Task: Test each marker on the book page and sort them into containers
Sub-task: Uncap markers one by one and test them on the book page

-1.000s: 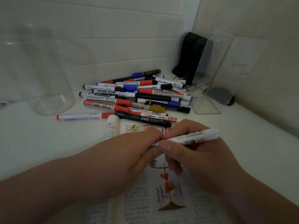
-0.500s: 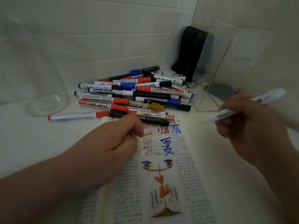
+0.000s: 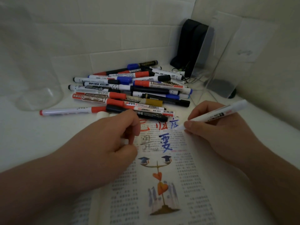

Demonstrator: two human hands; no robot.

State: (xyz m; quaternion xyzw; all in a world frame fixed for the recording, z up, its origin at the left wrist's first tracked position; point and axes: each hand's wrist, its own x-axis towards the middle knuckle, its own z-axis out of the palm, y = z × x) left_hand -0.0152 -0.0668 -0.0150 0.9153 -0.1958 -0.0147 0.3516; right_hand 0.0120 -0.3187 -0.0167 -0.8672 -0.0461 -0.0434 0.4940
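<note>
My right hand (image 3: 220, 137) grips an uncapped white marker (image 3: 219, 113) like a pen. Its tip touches the upper right edge of the open book page (image 3: 180, 176), beside blue and red test scribbles. My left hand (image 3: 105, 143) rests on the left side of the page with its fingers curled round a small white piece that looks like the marker's cap (image 3: 124, 141); most of it is hidden. Behind the book lies a pile of several red, blue and black markers (image 3: 129, 90).
A clear glass jar (image 3: 40, 96) stands at the back left. At the back right a clear plastic container (image 3: 227, 65) stands in front of a black object (image 3: 191, 46) with cables. A white tiled wall closes the back and the right side.
My hands pulled apart, taking the cap off the marker. My right hand swung out to the right with the marker, then came back down so the tip meets the page.
</note>
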